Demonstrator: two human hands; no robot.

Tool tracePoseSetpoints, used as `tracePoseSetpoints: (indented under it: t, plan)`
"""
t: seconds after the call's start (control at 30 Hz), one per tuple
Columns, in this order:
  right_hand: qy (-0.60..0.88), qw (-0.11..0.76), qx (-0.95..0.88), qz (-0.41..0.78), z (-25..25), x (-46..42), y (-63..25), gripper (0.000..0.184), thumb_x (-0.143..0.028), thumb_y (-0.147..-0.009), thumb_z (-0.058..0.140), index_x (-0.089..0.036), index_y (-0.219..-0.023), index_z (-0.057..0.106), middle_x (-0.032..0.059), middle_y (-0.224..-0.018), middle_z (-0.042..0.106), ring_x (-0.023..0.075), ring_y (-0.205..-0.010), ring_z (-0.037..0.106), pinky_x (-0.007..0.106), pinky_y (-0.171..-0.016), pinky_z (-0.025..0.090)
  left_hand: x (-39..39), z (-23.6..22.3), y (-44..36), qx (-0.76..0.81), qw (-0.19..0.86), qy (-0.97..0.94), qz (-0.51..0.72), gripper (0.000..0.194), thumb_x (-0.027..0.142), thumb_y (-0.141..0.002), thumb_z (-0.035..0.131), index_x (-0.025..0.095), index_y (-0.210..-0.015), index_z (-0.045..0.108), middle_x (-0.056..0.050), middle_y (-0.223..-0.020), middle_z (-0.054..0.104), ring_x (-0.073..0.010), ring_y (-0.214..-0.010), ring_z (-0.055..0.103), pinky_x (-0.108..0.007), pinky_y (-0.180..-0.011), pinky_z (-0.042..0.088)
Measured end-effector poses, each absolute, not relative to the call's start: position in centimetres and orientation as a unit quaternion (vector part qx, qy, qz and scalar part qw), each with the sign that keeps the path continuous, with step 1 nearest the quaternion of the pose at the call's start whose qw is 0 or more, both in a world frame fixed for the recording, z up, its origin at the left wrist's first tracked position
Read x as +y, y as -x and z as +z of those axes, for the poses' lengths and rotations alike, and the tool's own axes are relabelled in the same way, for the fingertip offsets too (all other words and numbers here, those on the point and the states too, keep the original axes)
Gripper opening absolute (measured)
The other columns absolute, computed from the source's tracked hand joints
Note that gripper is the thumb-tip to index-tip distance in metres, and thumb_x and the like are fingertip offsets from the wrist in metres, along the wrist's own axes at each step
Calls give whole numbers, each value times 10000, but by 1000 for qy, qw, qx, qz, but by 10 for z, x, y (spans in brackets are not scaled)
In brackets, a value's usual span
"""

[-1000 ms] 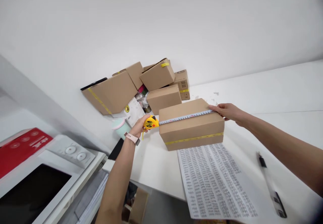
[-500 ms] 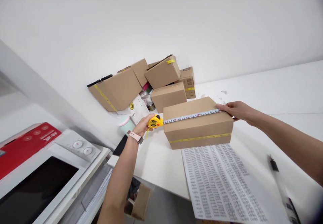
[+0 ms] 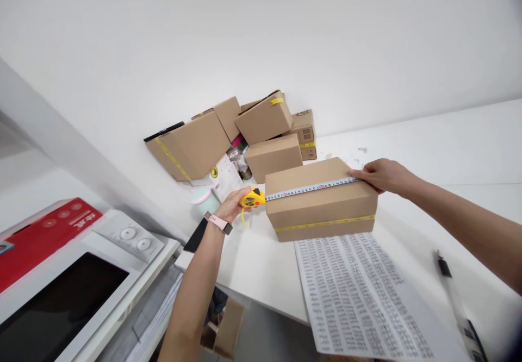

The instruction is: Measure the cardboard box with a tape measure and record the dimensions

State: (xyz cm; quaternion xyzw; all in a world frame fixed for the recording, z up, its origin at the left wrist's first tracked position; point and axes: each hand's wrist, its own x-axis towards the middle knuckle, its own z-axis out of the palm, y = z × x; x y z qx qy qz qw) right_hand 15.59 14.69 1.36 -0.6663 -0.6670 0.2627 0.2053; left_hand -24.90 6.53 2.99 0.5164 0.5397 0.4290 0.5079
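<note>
A brown cardboard box [image 3: 322, 210] with a yellow tape band lies on the white table [image 3: 428, 150]. My left hand [image 3: 233, 203] grips a yellow tape measure case [image 3: 252, 197] at the box's left end. Its white blade [image 3: 310, 188] stretches along the box's top edge. My right hand [image 3: 381, 175] pinches the blade's far end against the box's right corner. A pink watch sits on my left wrist.
A heap of cardboard boxes [image 3: 228, 133] leans against the wall behind. A printed sheet [image 3: 354, 297] lies in front of the box, with a pen [image 3: 457, 302] to its right. A mint cup [image 3: 204, 201] stands near my left hand. A white machine [image 3: 81, 280] with a red panel stands at the left.
The view has shifted slightly, so everything sits a little further right in the frame. Both hands keep the tape stretched over the box as before.
</note>
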Motion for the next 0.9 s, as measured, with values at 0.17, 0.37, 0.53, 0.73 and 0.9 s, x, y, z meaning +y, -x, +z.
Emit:
tracePoseSetpoints:
  t: [0.17,0.37,0.53,0.73,0.9]
  plan:
    - [669,187,-675,250,14,148,-155,580,-604,-901,548,-230,-474,427,49,-516,601,206,-569,579,339,-659,401,57,38,250,525,518,-551,392,559,458,-711,768,118,-1149,706,-160,-1108,726,-208,-788,698,-226,-535,492]
    - [671,183,-682,227,12,151,-154,587,-615,-879,542,-242,-451,391,63,-509,577,219,-553,554,371,-607,400,54,47,241,537,486,-572,384,555,429,-730,752,136,-1197,687,-123,-1022,737,-173,-732,687,-189,-488,406]
    - [644,256,-637,337,15,156,-166,493,-653,-797,640,-222,-575,552,84,-652,664,213,-596,591,356,-564,452,29,66,218,530,464,-586,401,564,437,-732,765,147,-1206,668,-121,-1039,723,-200,-813,694,-190,-512,418]
    - [554,340,-652,391,47,144,-169,496,-655,-819,652,-200,-639,571,12,-605,548,123,-556,469,295,-565,411,-47,26,154,423,676,-504,332,724,414,-696,829,220,-1344,571,-137,-1089,681,-221,-816,667,-269,-531,551]
    - [493,335,-713,370,46,136,-132,536,-683,-810,640,-219,-606,468,-32,-556,471,117,-550,417,276,-559,340,-75,-38,82,293,774,-355,435,603,407,-648,864,222,-1157,600,-129,-1061,652,-203,-789,648,-280,-507,581]
